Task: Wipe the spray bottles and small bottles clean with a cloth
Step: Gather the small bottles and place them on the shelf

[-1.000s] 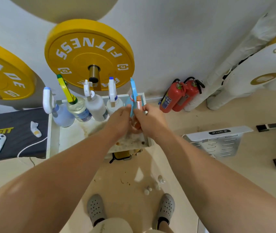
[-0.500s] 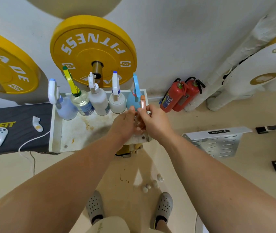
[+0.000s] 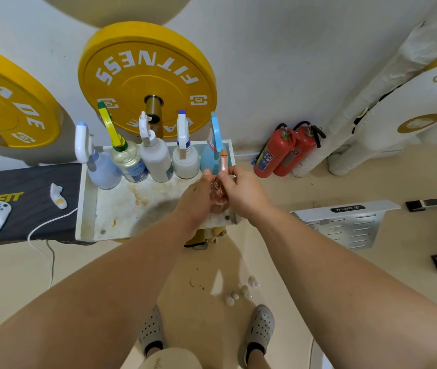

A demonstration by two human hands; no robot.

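Note:
A small pink bottle with a copper cap (image 3: 223, 161) stands upright over the right end of the stained white tray (image 3: 121, 209). My right hand (image 3: 241, 194) pinches it at the neck. My left hand (image 3: 198, 201) closes around a pinkish wad that looks like a cloth (image 3: 219, 206) and presses it against the bottle's lower part, which is hidden. Several spray bottles line the tray's back edge, from a pale blue one (image 3: 102, 169) at the left to a blue one (image 3: 209, 161) just behind the small bottle.
Yellow weight plates (image 3: 145, 75) hang on the wall behind the tray. Two red fire extinguishers (image 3: 284, 153) stand at the right. A black mat (image 3: 25, 187) with a white controller and cable lies at the left. Small bottles (image 3: 241, 291) lie on the floor by my feet, and a white metal bracket (image 3: 345, 222) lies at the right.
My head has shifted, so the tray sits further right in view. Both hands stay on the small bottle, with the left-hand fingers sliding slightly along it.

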